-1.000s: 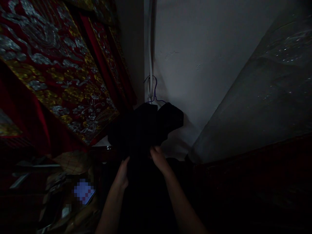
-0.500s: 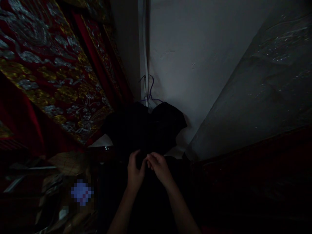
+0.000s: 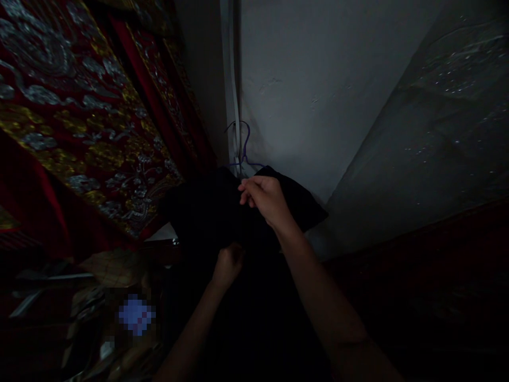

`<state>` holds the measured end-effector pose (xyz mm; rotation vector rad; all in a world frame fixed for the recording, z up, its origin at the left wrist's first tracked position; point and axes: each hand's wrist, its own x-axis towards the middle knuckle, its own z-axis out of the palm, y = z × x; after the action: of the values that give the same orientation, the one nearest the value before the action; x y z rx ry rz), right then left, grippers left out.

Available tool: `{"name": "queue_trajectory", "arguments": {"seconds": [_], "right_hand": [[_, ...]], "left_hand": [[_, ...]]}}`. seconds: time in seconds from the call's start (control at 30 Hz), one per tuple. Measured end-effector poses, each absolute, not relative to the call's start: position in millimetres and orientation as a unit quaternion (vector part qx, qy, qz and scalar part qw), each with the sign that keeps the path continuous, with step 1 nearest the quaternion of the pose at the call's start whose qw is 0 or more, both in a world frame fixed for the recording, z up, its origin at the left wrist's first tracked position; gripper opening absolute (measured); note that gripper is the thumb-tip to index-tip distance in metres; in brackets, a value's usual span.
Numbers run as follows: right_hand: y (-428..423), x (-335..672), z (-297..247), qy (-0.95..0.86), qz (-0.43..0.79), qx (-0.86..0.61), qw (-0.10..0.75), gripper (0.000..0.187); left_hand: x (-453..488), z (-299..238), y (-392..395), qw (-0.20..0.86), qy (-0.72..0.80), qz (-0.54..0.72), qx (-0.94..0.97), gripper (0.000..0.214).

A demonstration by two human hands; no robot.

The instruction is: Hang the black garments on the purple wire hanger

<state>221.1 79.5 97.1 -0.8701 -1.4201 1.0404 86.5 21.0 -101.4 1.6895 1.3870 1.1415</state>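
A black garment (image 3: pixel 207 212) hangs on a thin purple wire hanger (image 3: pixel 243 148) hooked by a white pipe in the wall corner. My right hand (image 3: pixel 264 199) is raised to the garment's neckline just below the hanger, its fingers pinched on the dark cloth. Lower down, my left hand (image 3: pixel 227 264) is curled closed against the front of the garment, gripping its fabric. The room is very dim and the garment's lower part fades into darkness.
Red hangings embroidered in gold and silver (image 3: pixel 79 122) fill the left side. A grey glittery fabric (image 3: pixel 429 138) slopes down on the right above a dark wooden edge (image 3: pixel 417 233). Cluttered items and a blurred bright patch (image 3: pixel 135 315) lie at lower left. White wall (image 3: pixel 318 79) behind.
My right hand has risen from the garment's middle to its neckline by the hanger. My left hand stays low on the front and has curled tighter. The garment's right shoulder has spread outward.
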Motion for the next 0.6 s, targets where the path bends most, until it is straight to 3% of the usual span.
{"name": "queue_trajectory", "arguments": {"seconds": [0.07,0.2,0.27,0.4,0.5,0.6], "right_hand": [[74.1,215.4,88.1,-0.602,0.448,-0.367,0.55,0.028],[60.5,216.2,68.3,-0.605,0.435,-0.382,0.546,0.031],[56.4,219.5,69.3,-0.62,0.418,-0.381,0.544,0.03],[62.7,222.4,71.7,-0.656,0.341,-0.395,0.545,0.026],[80.3,221.0,47.1,-0.663,0.263,-0.458,0.531,0.024],[89.9,218.9,5.6,-0.664,0.287,-0.496,0.48,0.023]], "left_hand": [[81.5,-76.6,27.3,0.342,0.508,0.438,0.658,0.002],[74.6,1.4,37.8,0.253,0.436,0.566,0.652,0.061],[73.0,36.6,45.9,0.159,0.393,0.596,0.682,0.05],[78.5,69.4,61.5,0.018,0.372,0.541,0.754,0.012],[83.6,74.3,63.0,-0.041,0.385,0.574,0.722,0.008],[67.6,77.9,62.8,-0.068,0.424,0.669,0.607,0.011]]}}
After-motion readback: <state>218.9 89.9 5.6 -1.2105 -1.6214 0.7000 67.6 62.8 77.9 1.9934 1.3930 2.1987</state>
